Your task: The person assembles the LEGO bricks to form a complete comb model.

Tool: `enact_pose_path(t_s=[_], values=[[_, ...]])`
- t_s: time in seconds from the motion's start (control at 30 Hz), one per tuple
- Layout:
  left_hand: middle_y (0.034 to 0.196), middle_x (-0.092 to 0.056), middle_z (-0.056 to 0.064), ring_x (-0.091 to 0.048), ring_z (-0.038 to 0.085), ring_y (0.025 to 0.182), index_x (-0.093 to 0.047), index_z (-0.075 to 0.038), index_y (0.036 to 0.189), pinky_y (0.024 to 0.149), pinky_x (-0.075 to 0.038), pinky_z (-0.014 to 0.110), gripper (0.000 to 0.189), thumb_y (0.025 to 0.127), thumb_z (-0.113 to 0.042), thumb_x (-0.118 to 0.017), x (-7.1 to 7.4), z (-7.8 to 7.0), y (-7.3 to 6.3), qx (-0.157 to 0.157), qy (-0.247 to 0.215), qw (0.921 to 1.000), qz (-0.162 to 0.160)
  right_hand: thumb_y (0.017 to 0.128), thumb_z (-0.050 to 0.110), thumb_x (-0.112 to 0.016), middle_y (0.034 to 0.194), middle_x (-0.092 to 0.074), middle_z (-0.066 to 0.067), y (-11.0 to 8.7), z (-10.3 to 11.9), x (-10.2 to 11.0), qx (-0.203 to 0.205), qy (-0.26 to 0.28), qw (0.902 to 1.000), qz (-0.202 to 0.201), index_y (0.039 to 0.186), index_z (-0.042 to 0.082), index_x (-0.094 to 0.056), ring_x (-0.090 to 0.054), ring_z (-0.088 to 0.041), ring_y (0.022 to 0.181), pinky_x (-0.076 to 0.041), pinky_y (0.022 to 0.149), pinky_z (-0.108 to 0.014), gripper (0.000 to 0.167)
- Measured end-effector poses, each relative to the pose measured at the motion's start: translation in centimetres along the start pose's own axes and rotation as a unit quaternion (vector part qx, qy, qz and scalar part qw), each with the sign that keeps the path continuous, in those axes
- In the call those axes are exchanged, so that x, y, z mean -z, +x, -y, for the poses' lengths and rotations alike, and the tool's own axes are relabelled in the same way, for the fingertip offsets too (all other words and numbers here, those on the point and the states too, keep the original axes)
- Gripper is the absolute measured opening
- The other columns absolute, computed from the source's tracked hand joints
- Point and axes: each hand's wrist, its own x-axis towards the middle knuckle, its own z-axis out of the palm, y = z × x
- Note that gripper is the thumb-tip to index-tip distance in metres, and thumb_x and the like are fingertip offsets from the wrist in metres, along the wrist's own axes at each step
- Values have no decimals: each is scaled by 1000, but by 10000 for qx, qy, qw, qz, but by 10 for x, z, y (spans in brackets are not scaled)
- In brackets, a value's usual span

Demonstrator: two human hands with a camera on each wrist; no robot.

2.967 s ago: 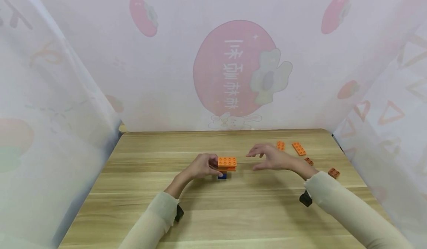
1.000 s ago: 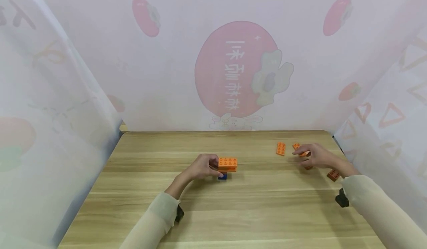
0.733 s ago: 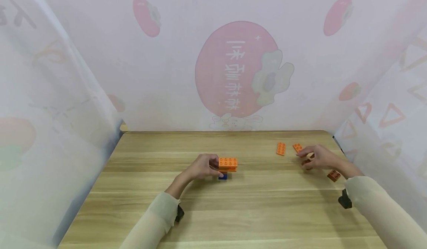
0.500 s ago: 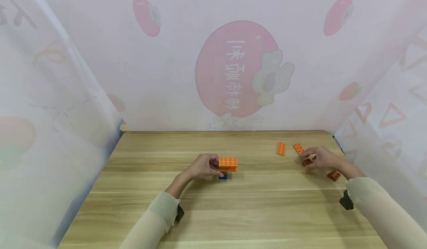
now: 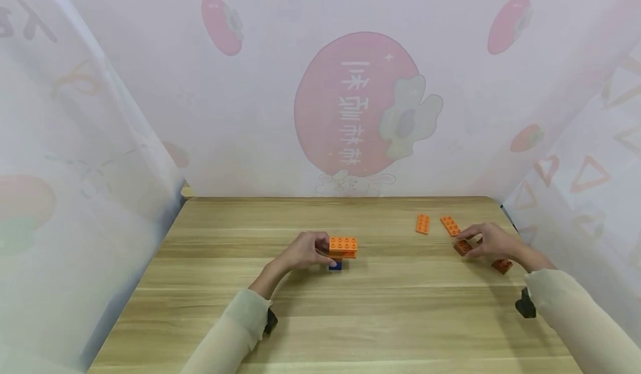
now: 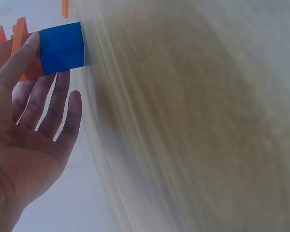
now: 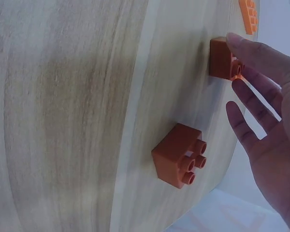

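Observation:
My left hand (image 5: pixel 303 250) pinches a stack of toy building bricks (image 5: pixel 343 244) that stands on the table. In the left wrist view a blue brick (image 6: pixel 63 47) forms its base, with brown bricks and orange plates above; my thumb lies along the side. My right hand (image 5: pixel 493 240) pinches a brown brick (image 5: pixel 462 247) between thumb and finger at the table's right. The right wrist view has the thumb on that brick's edge, its studs partly hidden by the fingers. Just below sits another brown brick (image 7: pixel 176 154), untouched.
Two flat orange bricks lie toward the back right: one upright in view (image 5: pixel 423 224), the other slanted (image 5: pixel 450 226) close to my right fingertips. The wooden table (image 5: pixel 380 318) ends at a pale printed curtain (image 5: pixel 250 112), which also hangs at both sides.
My right hand has travelled from beside the stack to the right, over the slanted orange brick, and down onto the brown brick. The left hand has kept its hold on the stack.

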Motion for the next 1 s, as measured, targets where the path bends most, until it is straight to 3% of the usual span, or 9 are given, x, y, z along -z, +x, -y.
enact_pose_path(t_s=[0.23, 0.63, 1.0], values=[[101, -78, 3, -74, 15, 94, -71, -8, 102, 84, -63, 28, 30, 82, -9, -93, 0, -2, 0, 73, -33, 10000, 12, 83, 21, -92, 130, -71, -23, -3, -2, -2, -308, -42, 9995, 1, 125, 5, -77, -67, -45, 116, -60, 90, -55, 47], [101, -77, 3, -74, 16, 94, -70, -8, 103, 83, -63, 29, 30, 82, -10, -93, 0, -1, 0, 99, -91, 9999, 38, 84, 15, -91, 124, -73, -21, -5, -3, -6, -389, -215, 9988, -211, 122, 5, -78, -68, -43, 114, -59, 90, -55, 41], [101, -77, 3, -73, 15, 94, -68, -7, 99, 84, -63, 29, 31, 82, -10, -93, 0, 1, 1, 104, -92, 9999, 27, 85, 15, -90, 119, -76, -17, -3, -7, -13, -392, -241, 9983, -346, 121, 6, -79, -71, -29, 104, -58, 79, -30, 39]])
